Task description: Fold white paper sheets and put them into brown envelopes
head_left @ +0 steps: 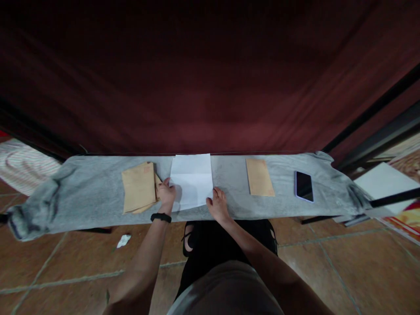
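White paper (192, 181) lies unfolded on the grey cloth in front of me, with a crease across it and what looks like another sheet's edge under its left side. My left hand (166, 193) has its fingers closed on the paper's left edge; a black band circles that wrist. At the lower right edge, my right hand (218, 205) pinches the paper between thumb and curled fingers. Just left of my left hand is a loose stack of brown envelopes (138, 187). A single brown envelope (260, 177) lies flat to the right of my right hand.
The narrow bench (92, 188) is draped in grey cloth, bunched at both ends. A phone (304, 186) lies near its right end. Behind rises a dark red curtain (210, 105). A crumpled white scrap (124, 240) is on the tiled floor. Dark metal bars flank both sides.
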Demonstrator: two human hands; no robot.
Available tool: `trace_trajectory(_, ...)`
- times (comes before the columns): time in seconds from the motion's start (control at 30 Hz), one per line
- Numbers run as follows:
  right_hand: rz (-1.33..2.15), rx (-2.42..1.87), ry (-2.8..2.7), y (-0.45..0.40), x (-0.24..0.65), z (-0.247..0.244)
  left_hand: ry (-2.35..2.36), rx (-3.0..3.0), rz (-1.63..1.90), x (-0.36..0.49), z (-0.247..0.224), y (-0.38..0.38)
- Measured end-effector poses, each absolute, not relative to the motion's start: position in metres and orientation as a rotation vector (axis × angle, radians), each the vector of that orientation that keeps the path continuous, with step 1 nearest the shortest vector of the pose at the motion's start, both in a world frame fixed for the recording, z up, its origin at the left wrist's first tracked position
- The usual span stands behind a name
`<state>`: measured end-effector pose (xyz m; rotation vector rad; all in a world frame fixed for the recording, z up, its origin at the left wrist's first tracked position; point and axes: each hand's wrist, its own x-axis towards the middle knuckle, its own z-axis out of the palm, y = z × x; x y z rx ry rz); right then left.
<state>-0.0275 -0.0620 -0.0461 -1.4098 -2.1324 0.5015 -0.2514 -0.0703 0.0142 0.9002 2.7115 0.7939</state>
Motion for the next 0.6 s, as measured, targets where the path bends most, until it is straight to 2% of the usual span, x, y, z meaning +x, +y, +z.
trace_trajectory(0.4,0.441,-1.368,-2.267,-0.069,-0.018,-0.045,2.773,1.011,0.542,-0.241,0.016,-0.082)
trace_trajectory(0.6,0.168,-1.409,-2.186,-0.035,0.04,-0.044,2.802,1.057,0.516,-0.239,0.021,-0.084)
